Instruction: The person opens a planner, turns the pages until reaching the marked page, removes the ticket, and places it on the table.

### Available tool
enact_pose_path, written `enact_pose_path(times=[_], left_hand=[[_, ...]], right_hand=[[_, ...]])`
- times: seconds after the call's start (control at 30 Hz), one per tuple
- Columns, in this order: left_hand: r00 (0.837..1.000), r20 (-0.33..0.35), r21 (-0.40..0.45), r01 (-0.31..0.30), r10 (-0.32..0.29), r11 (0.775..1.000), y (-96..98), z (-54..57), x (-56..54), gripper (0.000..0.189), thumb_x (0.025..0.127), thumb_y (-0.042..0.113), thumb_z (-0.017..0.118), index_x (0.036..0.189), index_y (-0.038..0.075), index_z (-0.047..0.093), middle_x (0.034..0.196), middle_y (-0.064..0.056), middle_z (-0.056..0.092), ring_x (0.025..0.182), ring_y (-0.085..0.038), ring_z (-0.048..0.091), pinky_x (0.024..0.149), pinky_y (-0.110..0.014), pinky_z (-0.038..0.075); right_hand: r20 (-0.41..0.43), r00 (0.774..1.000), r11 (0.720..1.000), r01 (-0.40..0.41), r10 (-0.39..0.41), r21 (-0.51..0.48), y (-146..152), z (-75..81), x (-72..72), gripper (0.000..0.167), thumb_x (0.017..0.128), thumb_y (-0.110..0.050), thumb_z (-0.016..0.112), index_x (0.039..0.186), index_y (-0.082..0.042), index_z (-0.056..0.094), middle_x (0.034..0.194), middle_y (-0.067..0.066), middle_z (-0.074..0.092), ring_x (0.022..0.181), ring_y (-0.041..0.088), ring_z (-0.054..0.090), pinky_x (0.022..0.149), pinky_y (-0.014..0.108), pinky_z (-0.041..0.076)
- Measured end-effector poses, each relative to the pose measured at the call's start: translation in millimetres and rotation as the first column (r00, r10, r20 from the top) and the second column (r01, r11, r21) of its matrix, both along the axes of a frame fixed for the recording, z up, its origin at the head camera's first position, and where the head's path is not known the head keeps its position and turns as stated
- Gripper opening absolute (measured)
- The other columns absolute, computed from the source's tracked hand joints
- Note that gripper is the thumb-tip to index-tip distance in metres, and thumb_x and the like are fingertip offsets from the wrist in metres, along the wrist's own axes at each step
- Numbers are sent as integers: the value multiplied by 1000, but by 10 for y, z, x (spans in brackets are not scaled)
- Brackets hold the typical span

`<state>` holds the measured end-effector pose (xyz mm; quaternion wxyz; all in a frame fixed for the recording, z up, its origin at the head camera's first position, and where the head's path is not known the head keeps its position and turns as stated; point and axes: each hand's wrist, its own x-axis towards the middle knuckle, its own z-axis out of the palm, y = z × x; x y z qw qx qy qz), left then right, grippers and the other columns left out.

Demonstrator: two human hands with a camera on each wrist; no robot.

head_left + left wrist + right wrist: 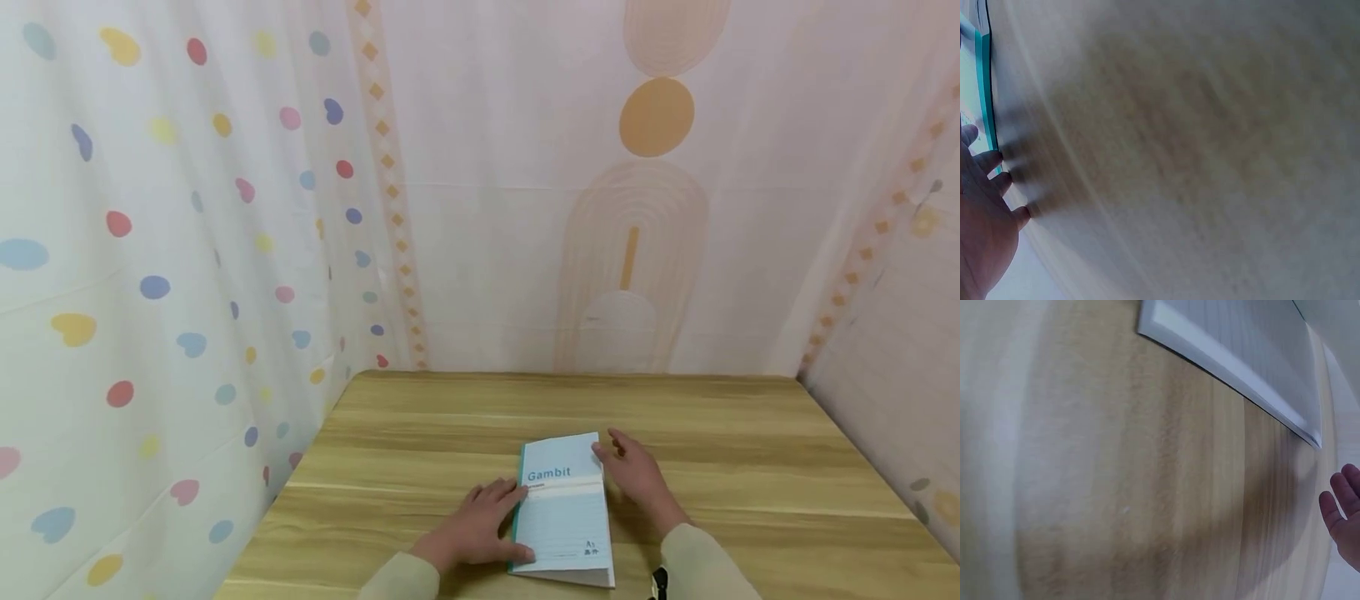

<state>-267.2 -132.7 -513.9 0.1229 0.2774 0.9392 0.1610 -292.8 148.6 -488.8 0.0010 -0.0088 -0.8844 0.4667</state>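
Note:
A notebook (564, 525) with a pale blue cover printed "Gambit" and a teal spine lies on the table in the head view. Its cover stands slightly raised at the right and lower edges, and lined pages (1241, 337) show in the right wrist view. My left hand (480, 527) rests along the spine, thumb on the lower left of the cover, fingers (988, 160) spread at the teal edge. My right hand (633, 471) is at the upper right edge of the cover, thumb touching it, its other fingers (1330, 509) extended and apart from the notebook.
The wood-grain table (420, 433) extends around the notebook on all sides. A white curtain (480, 250) hangs behind the far edge, and a dotted curtain (165, 333) hangs at the left. A dark object (659, 583) sits at the right sleeve.

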Motion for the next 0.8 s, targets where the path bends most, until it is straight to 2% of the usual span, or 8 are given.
enact_pose_path(times=[0.1,0.27,0.57,0.8], left_hand=[[1000,-3,1,1,-1,1000,1,-11,12,95,82,73,61,155,19,35,160,-7,31,148,-29,23,117,-56,18],[1000,-9,2,6,-6,1000,-6,-29,18,94,82,73,60,155,20,35,160,-7,30,149,-29,22,117,-57,17],[1000,-11,-19,5,-5,1000,-6,-40,29,94,81,76,59,155,22,35,161,-3,29,149,-27,21,117,-56,17],[1000,-13,-16,-6,5,1000,11,-56,30,96,81,76,59,156,23,34,162,-3,27,150,-28,18,117,-58,15]], right_hand=[[17,1000,1000,15,-15,-12,6,-39,-62,67,102,-40,53,149,5,37,145,31,42,132,48,41,105,60,37],[-8,1000,1000,3,-3,-13,7,-87,-153,61,102,-35,56,144,7,43,137,29,52,125,45,49,103,58,40],[-29,1000,999,9,-10,-44,-31,-153,-208,48,101,-21,58,139,8,51,131,28,56,121,41,52,99,55,45],[-44,999,997,28,-31,-66,-27,-76,-249,38,100,-10,58,133,7,56,111,17,65,100,28,60,85,43,51]])
